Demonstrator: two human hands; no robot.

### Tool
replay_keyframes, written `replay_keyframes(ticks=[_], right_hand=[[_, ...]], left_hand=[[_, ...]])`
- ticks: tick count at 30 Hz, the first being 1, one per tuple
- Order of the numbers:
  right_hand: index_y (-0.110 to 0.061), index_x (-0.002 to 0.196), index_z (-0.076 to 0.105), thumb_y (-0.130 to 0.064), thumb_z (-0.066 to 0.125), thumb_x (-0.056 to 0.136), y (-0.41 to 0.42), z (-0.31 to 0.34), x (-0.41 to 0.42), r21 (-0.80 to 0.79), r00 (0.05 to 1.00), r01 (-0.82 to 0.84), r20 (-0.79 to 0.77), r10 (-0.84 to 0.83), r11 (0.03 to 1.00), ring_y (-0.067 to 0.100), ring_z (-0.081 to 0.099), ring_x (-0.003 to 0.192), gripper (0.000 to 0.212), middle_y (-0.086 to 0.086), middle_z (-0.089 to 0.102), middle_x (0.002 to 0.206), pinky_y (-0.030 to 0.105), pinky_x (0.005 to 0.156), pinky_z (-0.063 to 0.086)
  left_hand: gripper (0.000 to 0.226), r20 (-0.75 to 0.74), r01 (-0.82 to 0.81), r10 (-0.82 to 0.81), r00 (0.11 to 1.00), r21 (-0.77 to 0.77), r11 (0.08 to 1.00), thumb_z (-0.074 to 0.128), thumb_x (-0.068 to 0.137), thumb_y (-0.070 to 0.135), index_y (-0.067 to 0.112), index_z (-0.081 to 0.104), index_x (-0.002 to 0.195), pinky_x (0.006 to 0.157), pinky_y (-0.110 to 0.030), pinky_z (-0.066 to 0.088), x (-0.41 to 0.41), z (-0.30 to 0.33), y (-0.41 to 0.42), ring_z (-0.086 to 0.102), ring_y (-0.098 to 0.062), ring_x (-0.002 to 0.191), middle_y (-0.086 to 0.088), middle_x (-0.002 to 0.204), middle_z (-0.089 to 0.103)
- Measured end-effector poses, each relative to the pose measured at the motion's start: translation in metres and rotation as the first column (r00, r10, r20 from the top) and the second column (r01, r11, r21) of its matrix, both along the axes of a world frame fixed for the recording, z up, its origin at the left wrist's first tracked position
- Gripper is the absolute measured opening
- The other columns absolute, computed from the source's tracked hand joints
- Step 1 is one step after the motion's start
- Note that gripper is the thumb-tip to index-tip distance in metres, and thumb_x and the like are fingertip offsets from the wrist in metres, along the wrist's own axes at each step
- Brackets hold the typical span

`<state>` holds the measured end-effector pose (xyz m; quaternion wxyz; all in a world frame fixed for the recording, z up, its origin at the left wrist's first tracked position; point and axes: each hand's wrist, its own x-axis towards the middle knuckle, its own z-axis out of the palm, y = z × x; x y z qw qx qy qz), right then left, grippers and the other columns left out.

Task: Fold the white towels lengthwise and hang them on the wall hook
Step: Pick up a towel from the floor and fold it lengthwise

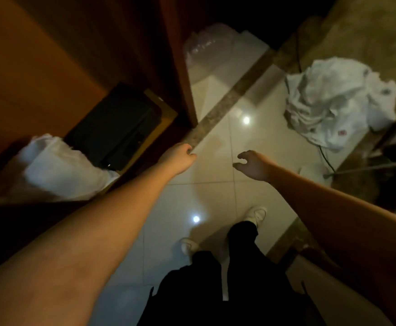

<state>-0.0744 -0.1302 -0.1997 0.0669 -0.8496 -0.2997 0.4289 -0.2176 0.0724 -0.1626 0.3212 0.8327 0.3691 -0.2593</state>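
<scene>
A crumpled heap of white towels [336, 100] lies on the tiled floor at the upper right, some with small red marks. Another white towel [63, 168] hangs at the left against the wooden wall; no hook is visible. My left hand [180, 158] reaches forward over the floor with its fingers loosely curled, holding nothing. My right hand [251, 165] is stretched out beside it, fingers relaxed and bent, also empty. Both hands are well short of the heap.
A dark box [119, 130] sits on a wooden shelf at the left. A clear plastic bag [204, 45] lies beyond the stone threshold strip [230, 100]. A cable [326, 158] and a metal rod [368, 168] lie at the right. My feet stand on glossy tiles [192, 196].
</scene>
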Motion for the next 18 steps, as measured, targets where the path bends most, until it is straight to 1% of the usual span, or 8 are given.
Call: replay_keyframes(ticks=[4, 7, 9, 11, 13, 15, 18], right_hand=[[-0.012, 0.147, 0.047, -0.048, 0.049, 0.101, -0.068, -0.049, 0.052, -0.089, 0.991, 0.112, -0.065, -0.118, 0.990, 0.032, 0.045, 0.136, 0.058, 0.012, 0.044, 0.153, 0.041, 0.109, 0.037], [-0.013, 0.148, 0.046, -0.049, 0.048, 0.101, -0.113, -0.073, 0.096, -0.118, 0.971, 0.205, -0.096, -0.217, 0.972, 0.031, 0.046, 0.135, 0.059, 0.011, 0.043, 0.153, 0.041, 0.108, 0.038], [-0.013, 0.147, 0.046, -0.049, 0.048, 0.101, -0.140, -0.085, 0.122, -0.124, 0.956, 0.267, -0.094, -0.280, 0.956, 0.031, 0.046, 0.135, 0.058, 0.010, 0.044, 0.152, 0.040, 0.107, 0.039], [-0.013, 0.146, 0.048, -0.049, 0.048, 0.101, -0.171, -0.099, 0.156, -0.143, 0.929, 0.348, -0.075, -0.361, 0.926, 0.031, 0.047, 0.134, 0.057, 0.010, 0.045, 0.151, 0.039, 0.106, 0.039], [-0.013, 0.145, 0.048, -0.049, 0.048, 0.101, -0.190, -0.110, 0.171, -0.155, 0.906, 0.403, -0.071, -0.417, 0.902, 0.031, 0.047, 0.134, 0.057, 0.011, 0.046, 0.151, 0.040, 0.106, 0.040], [-0.013, 0.146, 0.048, -0.049, 0.048, 0.100, -0.212, -0.124, 0.196, -0.182, 0.872, 0.467, -0.070, -0.485, 0.865, 0.032, 0.048, 0.133, 0.058, 0.011, 0.046, 0.150, 0.041, 0.107, 0.040], [-0.012, 0.147, 0.047, -0.047, 0.050, 0.099, -0.233, -0.145, 0.228, -0.202, 0.805, 0.569, -0.062, -0.591, 0.797, 0.031, 0.046, 0.136, 0.059, 0.011, 0.044, 0.152, 0.040, 0.109, 0.038]], left_hand=[[0.050, -0.059, 0.074, -0.075, 0.995, -0.015, 0.997, 0.052, 0.098, 0.038, 0.019, 0.050, 0.144, 0.099, -0.032, 0.040, 0.076, -0.048, -0.048, 0.049, -0.028, 0.132, -0.006, 0.151, 0.046], [0.049, -0.084, 0.124, -0.130, 0.988, -0.077, 0.989, 0.054, 0.097, 0.037, 0.017, 0.052, 0.142, 0.104, -0.034, 0.041, 0.134, -0.076, -0.084, 0.049, -0.027, 0.132, -0.006, 0.150, 0.048], [0.050, -0.108, 0.181, -0.193, 0.975, -0.111, 0.977, 0.053, 0.098, 0.038, 0.017, 0.051, 0.143, 0.104, -0.036, 0.041, 0.169, -0.092, -0.105, 0.050, -0.027, 0.131, -0.006, 0.149, 0.049], [0.050, -0.130, 0.256, -0.272, 0.953, -0.133, 0.958, 0.051, 0.099, 0.040, 0.017, 0.050, 0.143, 0.102, -0.035, 0.041, 0.212, -0.113, -0.129, 0.050, -0.027, 0.131, -0.005, 0.150, 0.048], [0.051, -0.145, 0.302, -0.322, 0.936, -0.142, 0.943, 0.049, 0.099, 0.041, 0.017, 0.049, 0.144, 0.100, -0.034, 0.040, 0.235, -0.125, -0.141, 0.050, -0.027, 0.131, -0.005, 0.150, 0.047], [0.050, -0.154, 0.357, -0.377, 0.913, -0.142, 0.923, 0.048, 0.099, 0.041, 0.017, 0.049, 0.144, 0.100, -0.035, 0.040, 0.270, -0.142, -0.155, 0.050, -0.027, 0.130, -0.005, 0.150, 0.047], [0.049, -0.148, 0.410, -0.429, 0.891, -0.142, 0.901, 0.048, 0.100, 0.038, 0.018, 0.049, 0.144, 0.102, -0.035, 0.041, 0.323, -0.164, -0.169, 0.049, -0.027, 0.131, -0.004, 0.152, 0.045]])
